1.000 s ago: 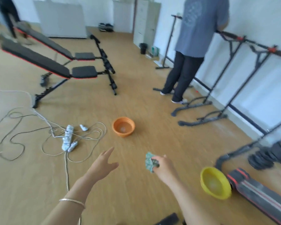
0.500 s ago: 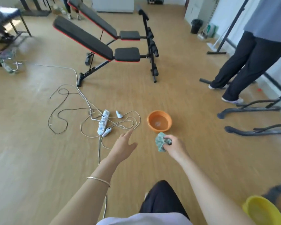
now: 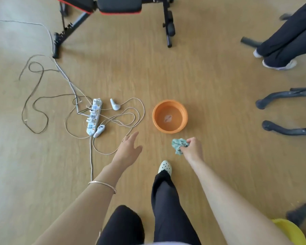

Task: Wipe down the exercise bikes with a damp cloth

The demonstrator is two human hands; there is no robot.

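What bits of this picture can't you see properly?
All in the head view:
- The weight bench: cut off by the top edge; only its seat and legs show.
- The other person: cut off by the edge; only their legs show.
- The yellow basin: mostly hidden by the right arm and bottom edge.
- The cloth: bunched up, partly covered by the right hand.
- The dark thing: too blurred to name.

A single wide-angle camera, worn on the person's head, is looking steeply down at the wooden floor (image 3: 210,76), catching the left hand (image 3: 129,150) and right hand (image 3: 193,150) close beneath the lens, an orange basin (image 3: 168,130) just beyond, and a workout bench (image 3: 118,5) cropping out at the top edge.
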